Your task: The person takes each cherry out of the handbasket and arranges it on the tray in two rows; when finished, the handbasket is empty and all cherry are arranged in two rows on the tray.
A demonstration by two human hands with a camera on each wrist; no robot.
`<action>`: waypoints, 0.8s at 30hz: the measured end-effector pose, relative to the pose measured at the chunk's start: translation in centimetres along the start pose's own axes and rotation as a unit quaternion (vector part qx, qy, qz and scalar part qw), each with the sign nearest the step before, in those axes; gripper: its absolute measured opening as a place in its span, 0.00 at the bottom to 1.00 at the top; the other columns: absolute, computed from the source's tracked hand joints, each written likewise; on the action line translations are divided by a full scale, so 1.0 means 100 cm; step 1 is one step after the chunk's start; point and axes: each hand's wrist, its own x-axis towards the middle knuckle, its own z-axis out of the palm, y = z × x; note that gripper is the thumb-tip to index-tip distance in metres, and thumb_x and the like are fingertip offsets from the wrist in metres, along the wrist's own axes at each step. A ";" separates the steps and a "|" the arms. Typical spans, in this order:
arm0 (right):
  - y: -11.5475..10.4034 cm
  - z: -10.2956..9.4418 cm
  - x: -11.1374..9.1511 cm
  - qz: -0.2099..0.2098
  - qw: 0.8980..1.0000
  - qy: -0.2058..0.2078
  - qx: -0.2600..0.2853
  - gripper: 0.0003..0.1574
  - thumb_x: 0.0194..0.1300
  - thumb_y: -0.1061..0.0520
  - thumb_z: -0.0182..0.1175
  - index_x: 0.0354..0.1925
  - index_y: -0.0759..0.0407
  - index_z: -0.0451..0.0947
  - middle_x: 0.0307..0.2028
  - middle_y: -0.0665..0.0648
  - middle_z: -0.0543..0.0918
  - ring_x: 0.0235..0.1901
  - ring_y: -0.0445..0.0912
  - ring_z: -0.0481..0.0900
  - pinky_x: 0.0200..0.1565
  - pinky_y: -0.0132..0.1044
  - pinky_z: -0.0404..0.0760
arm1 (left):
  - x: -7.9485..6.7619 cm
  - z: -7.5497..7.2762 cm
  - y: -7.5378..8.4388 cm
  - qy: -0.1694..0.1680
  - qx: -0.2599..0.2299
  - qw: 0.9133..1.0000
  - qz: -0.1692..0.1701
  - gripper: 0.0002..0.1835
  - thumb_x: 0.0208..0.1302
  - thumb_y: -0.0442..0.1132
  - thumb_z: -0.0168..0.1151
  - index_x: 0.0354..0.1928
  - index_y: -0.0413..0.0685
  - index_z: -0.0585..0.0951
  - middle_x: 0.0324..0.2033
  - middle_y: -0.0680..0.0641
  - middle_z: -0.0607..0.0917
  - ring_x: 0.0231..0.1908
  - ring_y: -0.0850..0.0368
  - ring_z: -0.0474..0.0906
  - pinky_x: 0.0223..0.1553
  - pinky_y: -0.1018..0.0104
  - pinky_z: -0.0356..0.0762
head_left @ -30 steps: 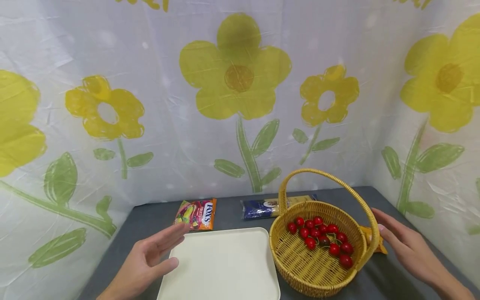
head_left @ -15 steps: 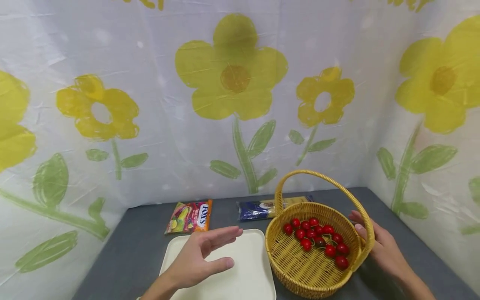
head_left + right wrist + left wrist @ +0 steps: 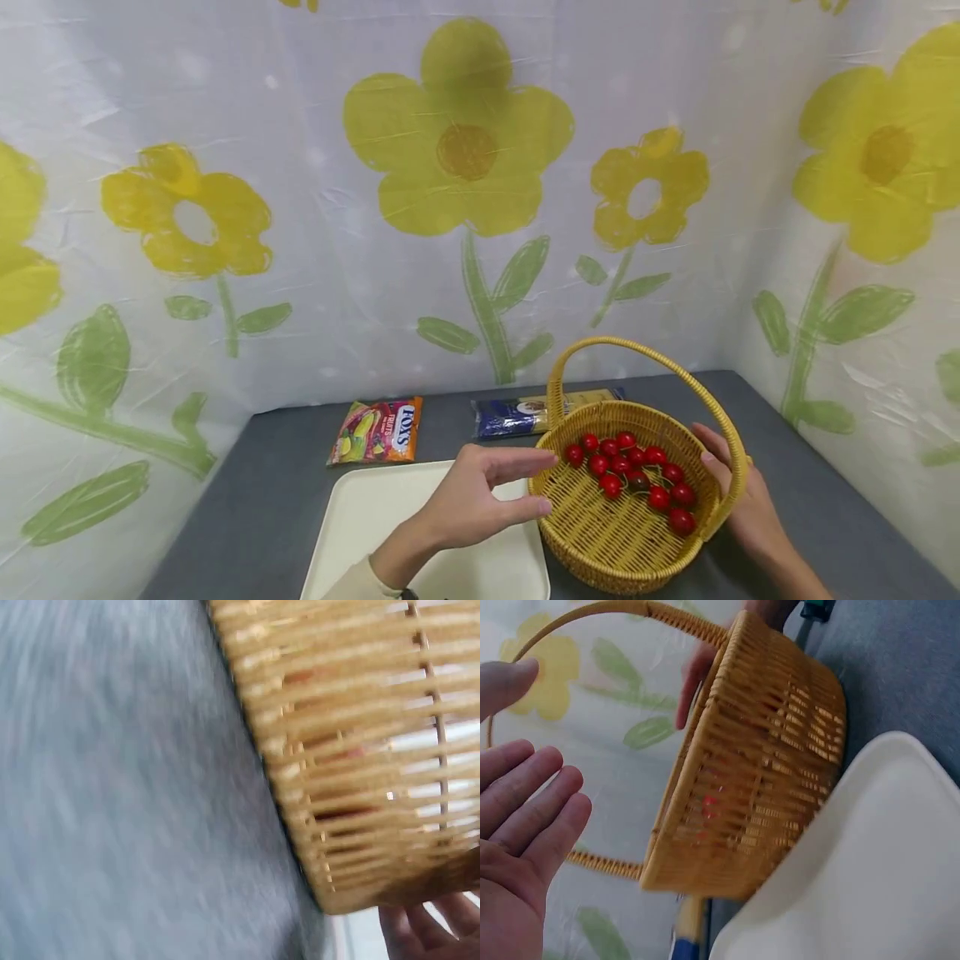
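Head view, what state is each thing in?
Wicker basket, upright, handle raised.
Cherries, loosely clustered in the basket.
Left hand, thumb and fingers apart, holding nothing.
Right hand, fingers extended at the basket's side; contact unclear.
Tray, flat, partly hidden.
Fox's bag, lying down; seal unclear.
Blue-and-yellow packet, lying down, partly hidden by the basket.

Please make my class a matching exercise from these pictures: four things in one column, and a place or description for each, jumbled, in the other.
1. cherries
2. tray
3. Fox's packet
4. right hand

A. behind the tray
B. at the basket's right side
C. flat and off-white
D. inside the basket

Pairs: 1-D, 2-C, 3-A, 4-B
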 end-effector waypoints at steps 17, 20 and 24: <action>0.015 0.007 -0.003 0.020 0.989 -0.046 0.137 0.34 0.93 0.49 0.37 0.88 0.57 0.54 0.69 0.34 0.74 0.63 0.24 0.77 0.56 0.20 0.80 | 0.070 0.052 -0.027 -0.046 0.120 0.990 -0.057 0.25 0.74 0.46 0.73 0.70 0.52 0.85 0.64 0.53 0.89 0.64 0.55 0.87 0.66 0.60 0.84; 0.015 0.008 -0.004 0.017 0.992 -0.045 0.119 0.35 0.93 0.49 0.36 0.88 0.57 0.53 0.70 0.37 0.72 0.63 0.24 0.76 0.57 0.19 0.78 | 0.079 0.060 -0.030 -0.060 0.152 0.985 -0.057 0.24 0.74 0.44 0.73 0.70 0.52 0.85 0.64 0.52 0.89 0.62 0.55 0.88 0.63 0.63 0.86; 0.014 0.009 -0.006 0.018 0.992 -0.043 0.115 0.34 0.93 0.49 0.36 0.88 0.56 0.54 0.72 0.41 0.72 0.64 0.24 0.76 0.58 0.20 0.78 | 0.088 0.067 -0.033 -0.088 0.237 0.967 -0.032 0.24 0.75 0.41 0.72 0.70 0.50 0.85 0.56 0.48 0.93 0.34 0.69 0.88 0.45 0.76 0.85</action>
